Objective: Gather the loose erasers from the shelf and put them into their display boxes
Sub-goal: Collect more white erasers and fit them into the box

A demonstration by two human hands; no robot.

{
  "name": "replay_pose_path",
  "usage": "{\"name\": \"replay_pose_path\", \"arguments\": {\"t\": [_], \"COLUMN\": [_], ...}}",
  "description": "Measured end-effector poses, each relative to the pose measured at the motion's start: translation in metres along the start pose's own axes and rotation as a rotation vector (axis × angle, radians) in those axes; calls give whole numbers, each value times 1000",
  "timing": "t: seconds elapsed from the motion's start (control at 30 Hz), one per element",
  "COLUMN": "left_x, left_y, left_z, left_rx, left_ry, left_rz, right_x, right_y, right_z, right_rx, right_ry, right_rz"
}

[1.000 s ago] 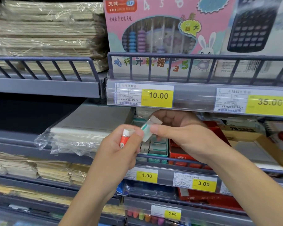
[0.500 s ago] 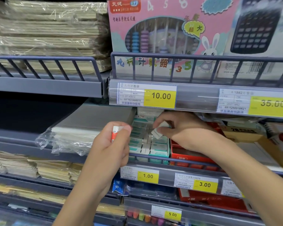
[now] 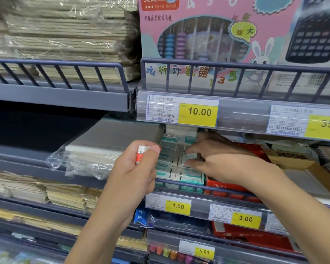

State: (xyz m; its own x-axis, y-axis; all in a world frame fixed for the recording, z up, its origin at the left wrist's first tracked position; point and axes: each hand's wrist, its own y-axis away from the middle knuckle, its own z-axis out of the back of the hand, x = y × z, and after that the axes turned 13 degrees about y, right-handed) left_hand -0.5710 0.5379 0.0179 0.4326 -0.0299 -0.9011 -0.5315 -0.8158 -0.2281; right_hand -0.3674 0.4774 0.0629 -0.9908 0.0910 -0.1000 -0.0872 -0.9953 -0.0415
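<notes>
Right hand point(image 3: 217, 159) now lower, inside display box point(image 3: 179, 176)

Left hand point(image 3: 135, 168) is raised, fingers curled, thumb clamped on top. Right hand point(image 3: 217, 159) is extended forward, palm down, fingertips point(image 3: 189, 163) pinched together.
</notes>
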Motion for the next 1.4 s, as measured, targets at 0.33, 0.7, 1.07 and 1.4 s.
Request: {"name": "replay_pose_path", "arguments": {"t": [0.33, 0.7, 1.07, 1.4], "left_x": [0, 0, 16, 20], "left_y": [-1, 6, 10, 12], "left_z": [-1, -11, -38, -48], "left_rx": [16, 72, 29, 49], "left_ry": [0, -46, 84, -296], "left_rz": [14, -3, -35, -220], "right_x": [6, 9, 60, 20], "right_y": [-10, 21, 54, 81], "right_z": [-2, 3, -14, 13], "right_rx": [-38, -280, -387, -392], "right_ry": [-65, -493, -878, -1103], "right_rz": [-101, -27, -70, -106]}}
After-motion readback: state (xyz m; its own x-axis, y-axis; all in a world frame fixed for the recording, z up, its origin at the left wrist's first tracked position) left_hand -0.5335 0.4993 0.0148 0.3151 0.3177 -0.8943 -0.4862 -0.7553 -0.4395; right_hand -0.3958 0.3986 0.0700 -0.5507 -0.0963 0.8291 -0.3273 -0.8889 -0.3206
